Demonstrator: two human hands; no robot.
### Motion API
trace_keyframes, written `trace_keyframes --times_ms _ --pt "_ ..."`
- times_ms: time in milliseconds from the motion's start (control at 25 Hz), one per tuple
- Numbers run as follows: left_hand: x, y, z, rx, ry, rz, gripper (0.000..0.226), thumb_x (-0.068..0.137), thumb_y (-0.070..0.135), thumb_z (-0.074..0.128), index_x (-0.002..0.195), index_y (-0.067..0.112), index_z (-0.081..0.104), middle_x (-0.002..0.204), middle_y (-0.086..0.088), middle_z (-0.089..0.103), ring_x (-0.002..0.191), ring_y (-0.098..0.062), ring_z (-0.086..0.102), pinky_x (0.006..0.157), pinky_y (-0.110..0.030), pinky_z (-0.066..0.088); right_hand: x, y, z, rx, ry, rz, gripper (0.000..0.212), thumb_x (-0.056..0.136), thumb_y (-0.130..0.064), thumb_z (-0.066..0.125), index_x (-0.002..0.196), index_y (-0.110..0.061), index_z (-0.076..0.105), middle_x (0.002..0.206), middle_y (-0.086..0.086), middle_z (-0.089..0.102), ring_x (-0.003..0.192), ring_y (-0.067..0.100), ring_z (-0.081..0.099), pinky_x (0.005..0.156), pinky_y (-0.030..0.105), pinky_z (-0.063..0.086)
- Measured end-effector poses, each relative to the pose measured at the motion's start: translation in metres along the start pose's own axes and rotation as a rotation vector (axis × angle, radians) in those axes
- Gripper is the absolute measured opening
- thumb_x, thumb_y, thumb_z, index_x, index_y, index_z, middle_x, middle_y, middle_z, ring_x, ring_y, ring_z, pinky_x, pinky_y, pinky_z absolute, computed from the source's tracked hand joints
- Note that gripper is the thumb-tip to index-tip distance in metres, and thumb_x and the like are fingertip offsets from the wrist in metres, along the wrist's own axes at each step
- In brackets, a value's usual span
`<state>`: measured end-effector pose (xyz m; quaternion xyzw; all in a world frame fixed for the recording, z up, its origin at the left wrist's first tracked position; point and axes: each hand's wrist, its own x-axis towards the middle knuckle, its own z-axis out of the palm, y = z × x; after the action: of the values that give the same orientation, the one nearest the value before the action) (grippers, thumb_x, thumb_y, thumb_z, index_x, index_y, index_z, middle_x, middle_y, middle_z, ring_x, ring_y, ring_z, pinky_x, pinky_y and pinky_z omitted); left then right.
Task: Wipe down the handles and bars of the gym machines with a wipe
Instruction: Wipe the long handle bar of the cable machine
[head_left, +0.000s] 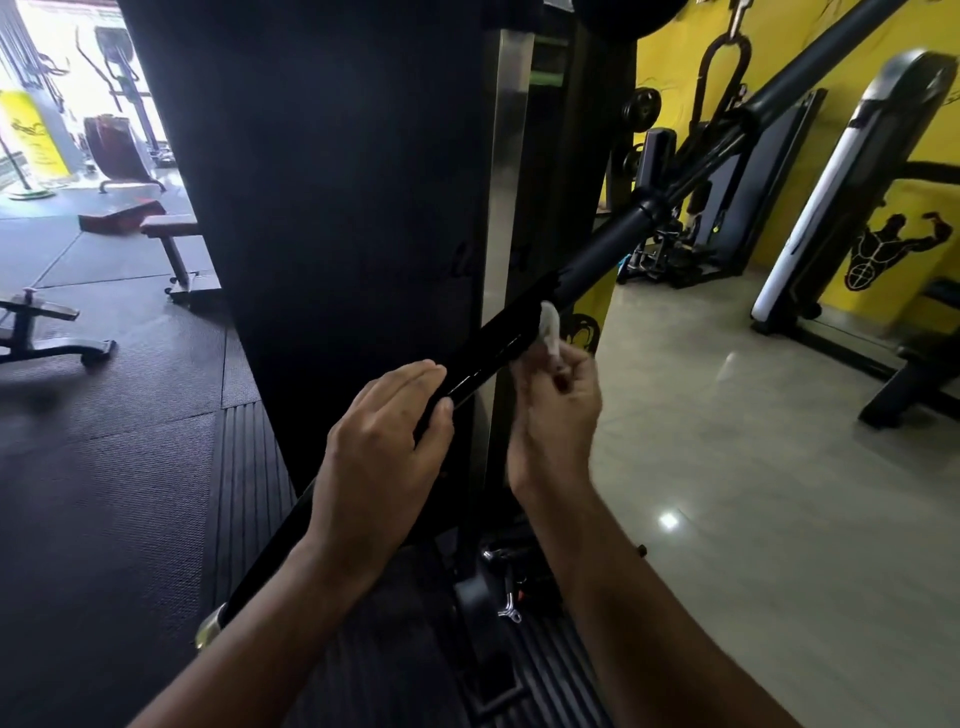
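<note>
A long black bar runs diagonally from the lower left up to the upper right, hanging from a cable clip near the top. Its lower stretch has a black grip section. My left hand grips that section, fingers over the top and thumb underneath. Just to the right, my right hand pinches a small white wipe and presses it against the bar where the grip ends. The bar's chrome end cap shows at the lower left.
A tall black machine tower with a steel upright stands right behind the bar. A flat bench stands on rubber matting at the left. More machines line the yellow wall at the right, with tiled floor between.
</note>
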<state>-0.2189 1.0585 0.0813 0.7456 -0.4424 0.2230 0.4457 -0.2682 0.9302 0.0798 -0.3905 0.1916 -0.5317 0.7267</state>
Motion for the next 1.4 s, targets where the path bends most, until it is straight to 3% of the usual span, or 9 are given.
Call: trace_keyframes --times_ms 200,320,480,600,720,880,1000,1200,1400 --pt "0.004 -0.006 -0.003 0.006 0.003 -0.026 0.025 0.09 0.016 0.067 0.115 0.009 0.069 0.116 0.001 0.067 0.11 -0.006 0.06 0.096 -0.008 0.04 0.039 -0.011 -0.026 -0.912 -0.184 -1.006 0.008 0.092 -0.008 0.063 0.099 -0.007 0.068 0.101 0.01 0.063 0.096 0.023 0.057 0.081 0.03 0.047" --pt "0.007 -0.007 -0.003 0.019 0.017 -0.036 0.023 0.09 0.017 0.068 0.112 0.009 0.069 0.112 0.002 0.068 0.105 -0.007 0.061 0.085 -0.006 0.043 0.047 -0.022 -0.022 -1.077 -0.191 -1.096 0.011 0.089 -0.002 0.065 0.099 -0.006 0.067 0.102 0.011 0.062 0.1 0.023 0.054 0.083 0.039 0.049" --pt "0.012 -0.007 -0.003 0.034 0.03 -0.035 0.024 0.09 0.018 0.068 0.111 0.007 0.068 0.111 -0.001 0.068 0.105 -0.01 0.062 0.087 -0.016 0.048 0.053 -0.038 -0.014 -1.317 -0.649 -1.377 0.016 0.094 -0.001 0.054 0.101 -0.001 0.068 0.107 0.016 0.066 0.108 0.03 0.059 0.102 0.038 0.047" --pt "0.015 -0.01 -0.004 0.029 0.024 -0.027 0.026 0.091 0.017 0.066 0.115 0.008 0.067 0.117 -0.001 0.066 0.111 -0.01 0.059 0.096 -0.01 0.04 0.058 -0.056 0.006 -1.371 -0.529 -1.146 0.016 0.092 -0.005 0.058 0.104 -0.007 0.068 0.109 0.012 0.066 0.106 0.025 0.06 0.094 0.041 0.05" --pt "0.021 -0.013 -0.005 0.05 0.001 -0.008 0.03 0.091 0.016 0.065 0.12 0.008 0.066 0.118 -0.002 0.067 0.111 -0.012 0.059 0.099 -0.009 0.036 0.047 -0.063 0.023 -1.621 -0.896 -1.094 0.026 0.094 -0.016 0.049 0.114 -0.013 0.065 0.116 0.008 0.065 0.112 0.022 0.059 0.1 0.041 0.048" --pt "0.028 -0.012 -0.004 0.07 -0.051 -0.011 0.033 0.092 0.018 0.064 0.122 0.008 0.065 0.121 -0.004 0.066 0.114 -0.014 0.059 0.1 -0.014 0.035 0.071 -0.101 0.055 -1.821 -0.738 -0.898 0.02 0.094 -0.02 0.045 0.1 -0.023 0.064 0.096 -0.003 0.063 0.098 0.019 0.055 0.083 0.034 0.044" --pt "0.033 -0.011 -0.005 -0.014 -0.094 -0.025 0.032 0.089 0.015 0.066 0.121 0.01 0.067 0.12 0.0 0.067 0.111 -0.011 0.06 0.097 -0.011 0.038 0.058 -0.092 0.078 -1.984 -1.014 -0.668 0.018 0.094 -0.013 0.055 0.098 -0.03 0.055 0.088 -0.012 0.049 0.089 0.01 0.052 0.078 0.026 0.041" --pt "0.048 -0.011 -0.008 -0.085 -0.161 -0.046 0.034 0.09 0.015 0.061 0.124 0.014 0.065 0.125 0.005 0.064 0.114 -0.006 0.058 0.094 -0.023 0.05 0.088 -0.119 0.078 -2.089 -0.752 -0.648 0.015 0.096 -0.014 0.05 0.104 -0.024 0.058 0.091 -0.004 0.056 0.087 0.015 0.057 0.071 0.029 0.047" --pt "0.061 -0.008 -0.004 -0.08 -0.203 0.01 0.039 0.089 0.011 0.057 0.127 0.013 0.063 0.128 0.002 0.063 0.114 -0.009 0.058 0.094 -0.022 0.049 0.09 -0.11 0.069 -2.029 -0.797 -0.791 0.016 0.096 -0.012 0.052 0.102 -0.024 0.06 0.095 -0.005 0.059 0.093 0.014 0.054 0.083 0.035 0.048"
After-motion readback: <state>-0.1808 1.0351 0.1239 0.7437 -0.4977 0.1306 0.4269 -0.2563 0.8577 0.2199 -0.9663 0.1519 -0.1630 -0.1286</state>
